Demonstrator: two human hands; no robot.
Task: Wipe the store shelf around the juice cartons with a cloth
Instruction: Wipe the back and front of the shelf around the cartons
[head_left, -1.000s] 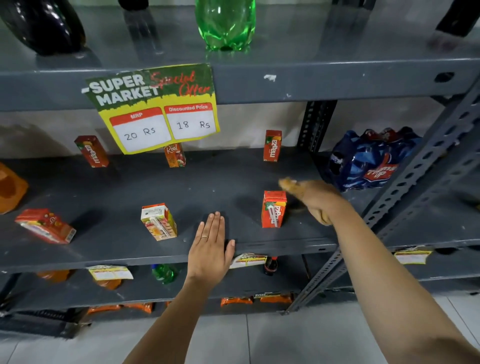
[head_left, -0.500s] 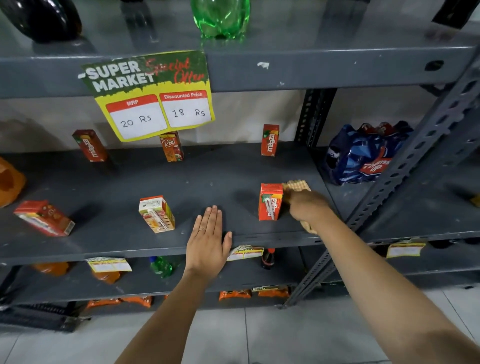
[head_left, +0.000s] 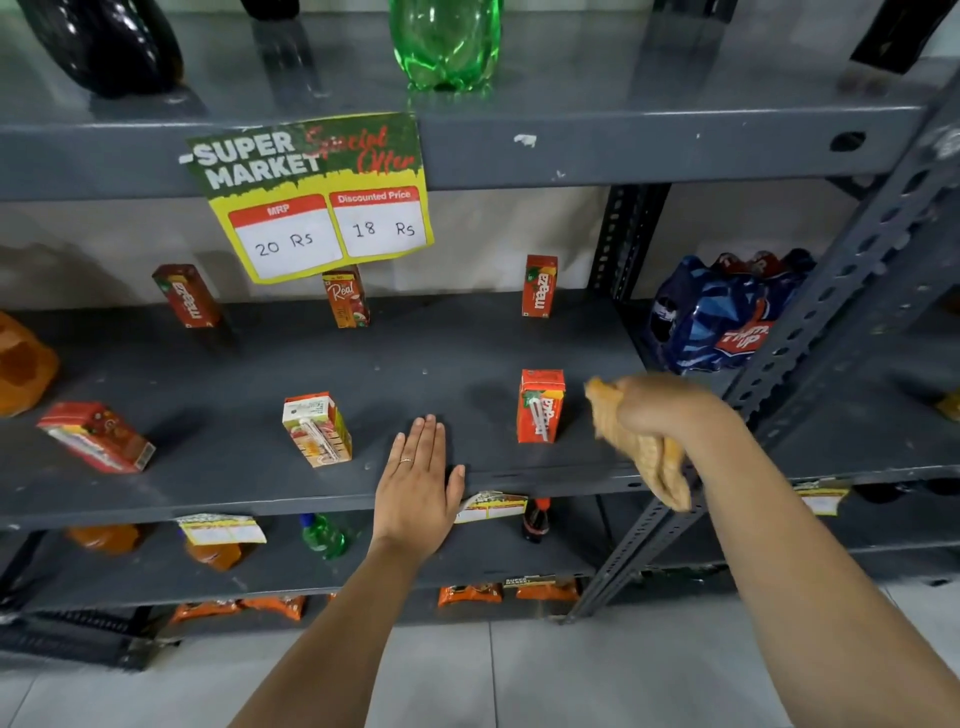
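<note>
Orange cloth (head_left: 644, 457), motion-blurred, sits bunched in the right hand (head_left: 660, 410); left hand (head_left: 418, 483) lies flat, fingers spread.

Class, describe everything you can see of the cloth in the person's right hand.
The cloth is tan-orange with a waffle-like texture, bunched up and blurred. The right hand has it in a closed grip; one end sticks out toward the upright red juice carton, apart from it, and the other hangs past the shelf's front edge.

Pale tiled floor (head_left: 519, 675) (glossy), white wall (head_left: 493, 234).
</note>
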